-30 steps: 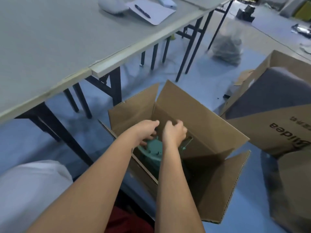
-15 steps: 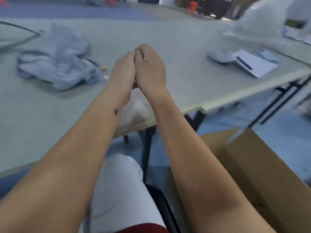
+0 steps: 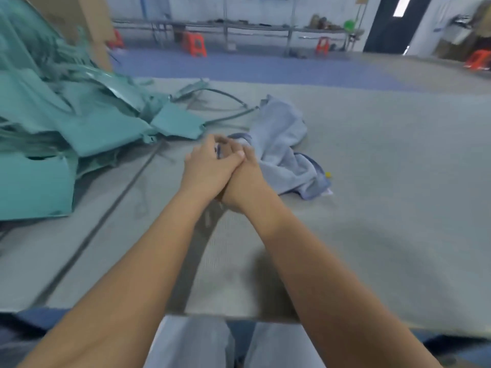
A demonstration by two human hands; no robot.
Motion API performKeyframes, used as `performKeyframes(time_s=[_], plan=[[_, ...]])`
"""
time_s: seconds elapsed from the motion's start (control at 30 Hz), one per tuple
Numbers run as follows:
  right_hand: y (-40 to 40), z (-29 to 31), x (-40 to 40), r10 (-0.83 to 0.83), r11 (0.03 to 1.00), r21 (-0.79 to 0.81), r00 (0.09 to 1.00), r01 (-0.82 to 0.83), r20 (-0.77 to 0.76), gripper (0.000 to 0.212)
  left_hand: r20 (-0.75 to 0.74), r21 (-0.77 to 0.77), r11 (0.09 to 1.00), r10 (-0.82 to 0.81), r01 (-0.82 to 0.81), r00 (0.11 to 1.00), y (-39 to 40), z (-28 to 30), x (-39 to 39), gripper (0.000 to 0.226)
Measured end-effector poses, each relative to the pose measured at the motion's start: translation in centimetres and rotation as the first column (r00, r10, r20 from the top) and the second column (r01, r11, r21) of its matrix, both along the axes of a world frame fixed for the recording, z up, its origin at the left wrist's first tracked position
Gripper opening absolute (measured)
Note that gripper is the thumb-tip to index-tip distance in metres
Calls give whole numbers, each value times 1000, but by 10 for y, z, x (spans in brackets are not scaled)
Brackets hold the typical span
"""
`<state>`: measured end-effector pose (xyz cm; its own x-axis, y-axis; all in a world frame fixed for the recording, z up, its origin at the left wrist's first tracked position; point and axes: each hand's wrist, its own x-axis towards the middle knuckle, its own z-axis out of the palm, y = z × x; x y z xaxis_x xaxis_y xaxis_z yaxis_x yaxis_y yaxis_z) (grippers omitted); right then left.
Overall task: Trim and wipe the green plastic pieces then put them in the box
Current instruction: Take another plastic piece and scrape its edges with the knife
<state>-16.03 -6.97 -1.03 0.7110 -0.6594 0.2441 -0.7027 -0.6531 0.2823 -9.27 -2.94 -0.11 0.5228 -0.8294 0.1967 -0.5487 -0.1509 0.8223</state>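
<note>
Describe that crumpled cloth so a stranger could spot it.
On the grey table, look just beyond the person's clasped hands. The crumpled pale blue cloth lies there, soft and bunched, unlike the stiff green plastic pieces piled to its left.

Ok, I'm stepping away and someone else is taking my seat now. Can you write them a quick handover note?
Left hand and right hand: pressed together above the table; a small dark item shows between the fingers, too blurred to name.
Green plastic pieces: piled at the table's left, untrimmed strips trailing.
Blue cloth: crumpled just beyond the hands.
Box: out of view.
Left: trim, wipe and box the pile.
</note>
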Motion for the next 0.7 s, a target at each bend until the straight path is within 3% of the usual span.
performKeyframes(time_s=[0.13, 0.2, 0.27, 0.33, 0.4, 0.53, 0.6, 0.67, 0.7], plan=[[-11, 7, -28, 71, 989, 114, 977, -96, 200, 46, -31, 28, 995, 95, -95, 995, -26, -8, 26, 27], [-23, 13, -45, -8, 993, 117, 962, -25, 272, 53, -14, 48, 988, 146, -145, 989, -39, -15, 29, 20], [-41, 20, -60, -169, 966, 230, 958, 115, 232, 56, 73, 99, 978, 177, -184, 981, -49, -22, 29, 21], [-58, 29, -69, -283, 880, 428, 950, 205, 128, 31, 230, 158, 966, 168, -207, 959, -56, -29, 28, 27], [-70, 35, -71, -275, 811, 549, 960, 202, 53, 19, 301, 191, 964, 121, -184, 946, -60, -33, 30, 30], [-99, 52, -55, -253, 788, 602, 960, 131, 122, 21, 298, 206, 961, 119, -186, 947, -62, -32, 32, 27], [-121, 59, -44, -404, 806, 570, 853, 161, 330, 21, 173, 130, 974, 159, -183, 972, -60, -29, 32, 23], [-135, 64, -33, -502, 838, 533, 555, 121, 663, 21, -192, -18, 985, 166, -172, 967, -57, -24, 35, 20], [-135, 64, -26, -506, 849, 520, 434, 97, 746, 39, -363, -75, 977, 157, -197, 918, -55, -23, 38, 20]])
